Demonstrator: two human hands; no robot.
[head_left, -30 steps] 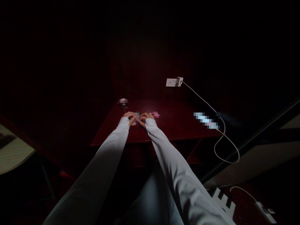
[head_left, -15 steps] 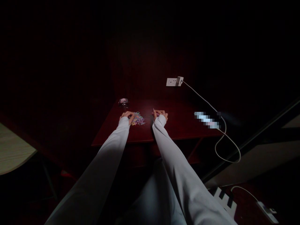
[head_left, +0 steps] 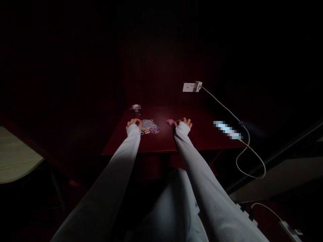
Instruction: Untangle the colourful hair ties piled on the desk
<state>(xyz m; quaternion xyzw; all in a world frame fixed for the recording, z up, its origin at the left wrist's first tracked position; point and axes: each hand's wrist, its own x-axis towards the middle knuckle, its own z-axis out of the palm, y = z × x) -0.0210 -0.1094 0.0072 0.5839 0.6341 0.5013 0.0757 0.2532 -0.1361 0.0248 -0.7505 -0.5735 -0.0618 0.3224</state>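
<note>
A loose pile of small coloured rings (head_left: 150,127), which look like elastic hair ties, lies on the dark red table. My left hand (head_left: 133,125) rests at the left edge of this pile, its fingers curved and the thumb apart from them; no held thing shows. To the right sits a smaller heap of pink rings (head_left: 170,122). My right hand (head_left: 186,124) is just right of that pink heap, fingers bent and apart, thumb side close to it. The fingertips of both hands are small and dim, partly hidden by the hands.
A clear jar (head_left: 136,110) with something pink at its top stands at the table's back left. On the right lies a blurred-out bright device (head_left: 227,130) with a white cable (head_left: 249,134) running to a charger (head_left: 198,86) in the wall socket. The table's front edge (head_left: 141,153) is close.
My right hand has moved right, away from the coloured pile, and the pink heap now shows beside it. My left hand has stayed by the pile. The view has shifted slightly.
</note>
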